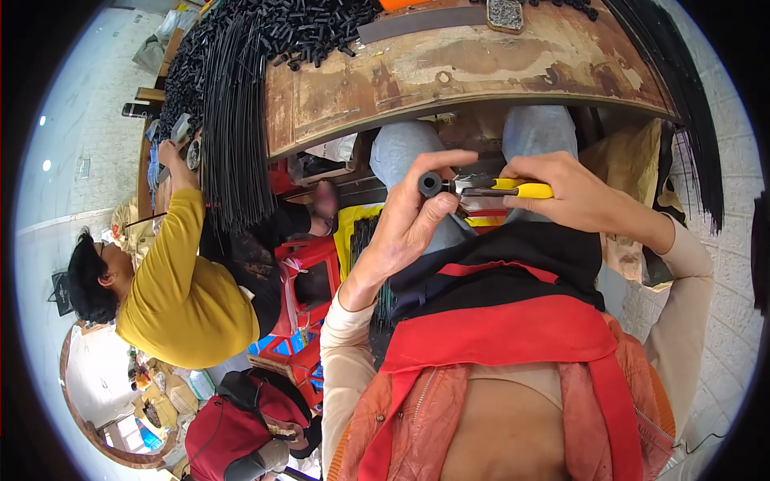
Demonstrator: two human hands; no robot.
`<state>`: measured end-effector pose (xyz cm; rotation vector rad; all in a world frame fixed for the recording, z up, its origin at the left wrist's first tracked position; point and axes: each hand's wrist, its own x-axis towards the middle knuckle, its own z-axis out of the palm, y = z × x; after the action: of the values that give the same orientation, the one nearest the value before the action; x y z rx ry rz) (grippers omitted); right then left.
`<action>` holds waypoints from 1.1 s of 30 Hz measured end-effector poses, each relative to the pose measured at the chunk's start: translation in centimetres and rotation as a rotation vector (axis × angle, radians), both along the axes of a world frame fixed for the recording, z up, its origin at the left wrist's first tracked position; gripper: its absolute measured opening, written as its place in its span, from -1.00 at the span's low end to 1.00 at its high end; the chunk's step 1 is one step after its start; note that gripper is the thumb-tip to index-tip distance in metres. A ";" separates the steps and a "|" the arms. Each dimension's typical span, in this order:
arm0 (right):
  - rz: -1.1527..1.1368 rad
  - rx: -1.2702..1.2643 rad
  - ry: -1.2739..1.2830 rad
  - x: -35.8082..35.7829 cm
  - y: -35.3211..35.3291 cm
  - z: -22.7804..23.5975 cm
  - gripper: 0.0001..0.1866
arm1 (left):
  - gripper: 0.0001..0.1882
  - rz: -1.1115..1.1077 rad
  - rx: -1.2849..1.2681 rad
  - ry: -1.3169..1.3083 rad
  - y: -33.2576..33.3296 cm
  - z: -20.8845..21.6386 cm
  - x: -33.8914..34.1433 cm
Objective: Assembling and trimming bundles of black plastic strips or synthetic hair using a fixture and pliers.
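My left hand [405, 216] is closed round a short black tube [430, 184], its round open end showing beside the thumb. In my right hand [565, 180] is a pair of pliers with yellow handles [533, 191], the fingers wrapped over the grips. The metal jaws of the pliers meet the black tube between my two hands; exactly what they bite on is too small to tell. Both hands are held up over my lap, short of the bench's near edge. A red and black apron [497, 329] covers my front.
Ahead stands a worn wooden workbench [481, 72] with a heap of short black tubes [321, 32], a flat grey bar [433, 24] and a small tin of metal bits [504, 14]. Long black rods [233, 128] hang at the left. A co-worker in yellow [192, 297] sits near red stools [309, 272].
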<state>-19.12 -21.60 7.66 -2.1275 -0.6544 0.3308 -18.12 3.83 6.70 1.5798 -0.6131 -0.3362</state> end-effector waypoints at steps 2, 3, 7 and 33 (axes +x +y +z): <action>0.010 -0.019 0.049 0.0 0.1 0.6 -0.63 | -0.67 -0.057 0.042 -0.042 0.4 -0.8 0.6; 0.022 -0.035 0.099 0.1 0.2 1.1 -0.61 | -0.67 -0.056 0.039 -0.045 0.5 -1.0 0.7; 0.014 -0.052 0.450 0.0 0.4 3.6 -0.72 | -0.73 -0.064 0.024 -0.003 0.5 -1.6 0.7; -0.369 -0.525 -0.696 21.9 -9.4 -3.9 -0.77 | -0.42 0.093 -0.099 0.026 -2.5 -3.3 6.5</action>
<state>2.79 -31.04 3.73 -2.8299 -0.5693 -0.5259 -11.67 1.35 3.40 1.5015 -0.5263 -0.2530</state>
